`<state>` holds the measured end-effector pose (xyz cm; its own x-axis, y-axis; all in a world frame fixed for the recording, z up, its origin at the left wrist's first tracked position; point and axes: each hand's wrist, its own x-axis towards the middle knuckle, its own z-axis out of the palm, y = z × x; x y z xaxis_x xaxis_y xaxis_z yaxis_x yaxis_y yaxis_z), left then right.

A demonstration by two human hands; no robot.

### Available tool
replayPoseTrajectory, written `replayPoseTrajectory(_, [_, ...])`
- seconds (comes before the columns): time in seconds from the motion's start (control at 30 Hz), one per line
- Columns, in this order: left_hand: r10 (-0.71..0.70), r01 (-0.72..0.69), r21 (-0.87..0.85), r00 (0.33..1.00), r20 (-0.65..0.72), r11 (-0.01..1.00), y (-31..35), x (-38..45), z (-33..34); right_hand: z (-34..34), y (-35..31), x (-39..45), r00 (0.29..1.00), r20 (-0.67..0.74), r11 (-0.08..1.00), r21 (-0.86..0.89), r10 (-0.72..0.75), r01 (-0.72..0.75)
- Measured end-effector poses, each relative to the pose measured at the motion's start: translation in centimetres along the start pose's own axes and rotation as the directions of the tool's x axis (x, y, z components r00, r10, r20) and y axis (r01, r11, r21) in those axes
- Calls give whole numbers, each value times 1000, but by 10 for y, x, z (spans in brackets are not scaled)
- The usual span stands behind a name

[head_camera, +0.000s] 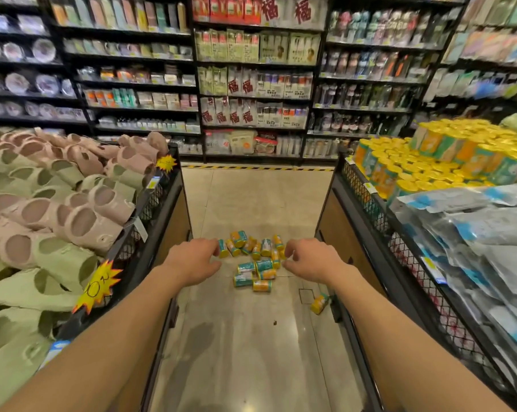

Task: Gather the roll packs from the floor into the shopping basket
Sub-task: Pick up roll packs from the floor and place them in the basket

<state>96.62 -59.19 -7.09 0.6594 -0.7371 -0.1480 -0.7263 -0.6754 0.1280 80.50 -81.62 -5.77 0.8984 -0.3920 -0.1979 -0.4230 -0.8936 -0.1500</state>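
Roll packs [255, 258] lie scattered on the floor [251, 337] between two display bins, left hand [191, 260] and right hand [310, 260] hovering above, fingers loosely curled, holding nothing.

bright overhead light | floor [251, 352] glare | edges warped, blurred

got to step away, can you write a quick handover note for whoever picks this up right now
Left hand: stretched out over the aisle, fingers loosely curled, holding nothing.
Right hand: the same, empty.
Roll packs: a scattered cluster on the floor between the two display bins, ahead of the hands. One stray pack lies apart, at the foot of the right-hand bin.
Shopping basket: not in view.
Done: nothing that shows; no pack is in either hand.
Left: find the basket, gather the cluster into it, and do not miss the stray pack.
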Motion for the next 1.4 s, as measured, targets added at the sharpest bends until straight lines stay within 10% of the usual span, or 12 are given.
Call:
replayPoseTrajectory(0.93, [98,-88,-62,981,168,994,-80,457,40,-5,106,430,972,218,994,34,93,-103])
replayPoseTrajectory(1.4, [97,-72,-84,933,347,994,-89,645,205,138,195,623,948,318,999,36,18,-31])
